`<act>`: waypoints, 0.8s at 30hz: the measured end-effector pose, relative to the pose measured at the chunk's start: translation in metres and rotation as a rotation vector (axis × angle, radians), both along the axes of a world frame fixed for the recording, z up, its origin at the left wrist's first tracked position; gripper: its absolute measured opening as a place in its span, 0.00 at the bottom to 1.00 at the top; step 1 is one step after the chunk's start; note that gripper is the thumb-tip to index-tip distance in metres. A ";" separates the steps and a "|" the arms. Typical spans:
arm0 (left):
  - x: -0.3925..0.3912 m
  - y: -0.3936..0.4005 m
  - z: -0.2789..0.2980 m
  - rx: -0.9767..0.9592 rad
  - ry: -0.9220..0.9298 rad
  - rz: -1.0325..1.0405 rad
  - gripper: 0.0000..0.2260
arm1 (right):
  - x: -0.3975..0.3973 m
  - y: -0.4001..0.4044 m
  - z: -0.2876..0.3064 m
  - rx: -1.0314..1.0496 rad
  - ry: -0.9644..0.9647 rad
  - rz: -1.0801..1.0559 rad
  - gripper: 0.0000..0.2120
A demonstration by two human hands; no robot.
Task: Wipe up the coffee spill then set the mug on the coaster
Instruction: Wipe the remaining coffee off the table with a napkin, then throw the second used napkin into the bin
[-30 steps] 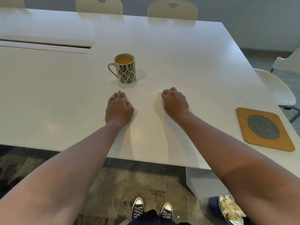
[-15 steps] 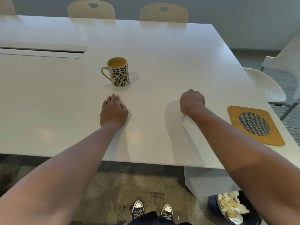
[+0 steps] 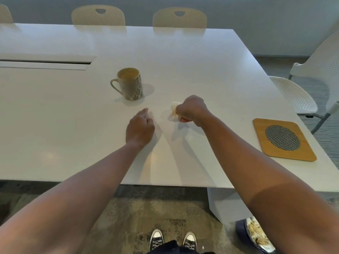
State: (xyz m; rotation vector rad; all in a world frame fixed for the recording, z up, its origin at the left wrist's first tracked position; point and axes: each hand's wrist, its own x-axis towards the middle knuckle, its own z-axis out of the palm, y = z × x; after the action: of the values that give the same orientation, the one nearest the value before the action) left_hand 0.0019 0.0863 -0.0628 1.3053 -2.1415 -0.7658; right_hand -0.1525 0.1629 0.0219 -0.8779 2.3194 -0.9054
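— While the right hand (image 3: pixel 190 109) is clenching a crumpled white tissue (image 3: pixel 174 107) against the tabletop (image 3: pixel 201 57), where is the mug sitting?

— The mug (image 3: pixel 130 84) is standing upright toward the middle of the tabletop, handle pointing to the left edge, coffee inside, well apart from the coaster (image 3: pixel 283 139).

— And the coaster?

— It is lying flat by the right edge, near the front right corner, nothing on it.

— Is the left hand (image 3: pixel 140 128) gripping anything?

— No, it is hovering low with fingers loosely curled and holding nothing, just in front of the mug, beside the right hand.
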 end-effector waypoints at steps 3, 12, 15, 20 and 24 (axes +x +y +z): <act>-0.013 0.006 0.008 0.045 0.085 -0.055 0.23 | -0.003 0.004 0.001 -0.128 -0.340 -0.124 0.04; -0.043 0.017 0.021 0.341 0.402 -0.189 0.22 | -0.014 0.014 -0.012 -0.354 -0.689 -0.206 0.06; -0.045 0.017 0.021 0.447 0.488 -0.234 0.21 | -0.015 0.019 -0.014 -0.408 -0.762 -0.233 0.06; -0.047 0.018 0.023 0.480 0.510 -0.330 0.21 | -0.015 0.027 -0.014 -0.467 -0.803 -0.274 0.11; -0.048 0.018 0.024 0.434 0.485 -0.412 0.21 | -0.013 0.031 -0.015 -0.476 -0.777 -0.312 0.13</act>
State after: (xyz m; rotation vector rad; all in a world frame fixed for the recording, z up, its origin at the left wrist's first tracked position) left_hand -0.0465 0.1038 -0.0386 0.7419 -1.9112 -1.6039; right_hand -0.1658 0.1943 0.0070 -0.2276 1.5924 -1.6254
